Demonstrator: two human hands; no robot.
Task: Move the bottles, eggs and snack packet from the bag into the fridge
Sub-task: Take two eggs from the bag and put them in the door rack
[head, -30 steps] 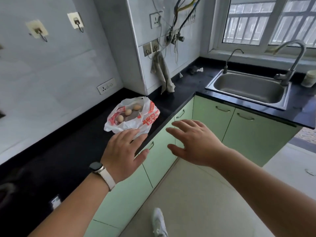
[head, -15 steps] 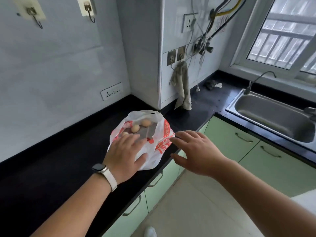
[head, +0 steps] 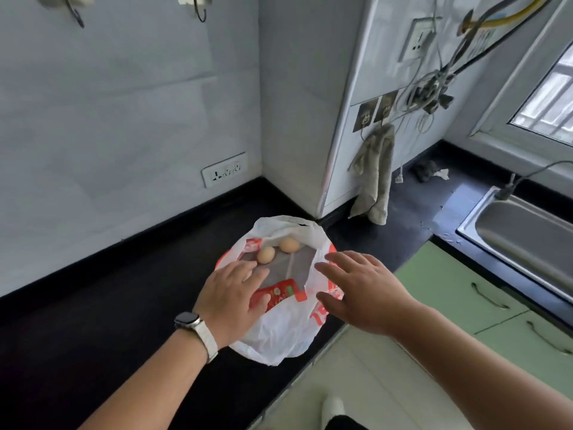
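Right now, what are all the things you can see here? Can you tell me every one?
bag: one, white with red print, at the counter's front edge
eggs: two showing, tan, inside the bag, far side
snack packet: one, red, inside the bag, near side
counter: one, black, along the walls
cloth: one, grey-beige, hanging on the pillar
sink: one, steel, far right
cupboards: several, green, under the counter
socket strip: one, white, left wall
hooks: two, metal, top of left wall
watch: one, white strap, left wrist
left hand: one, flat over the bag's mouth
right hand: one, spread open beside the bag's right side
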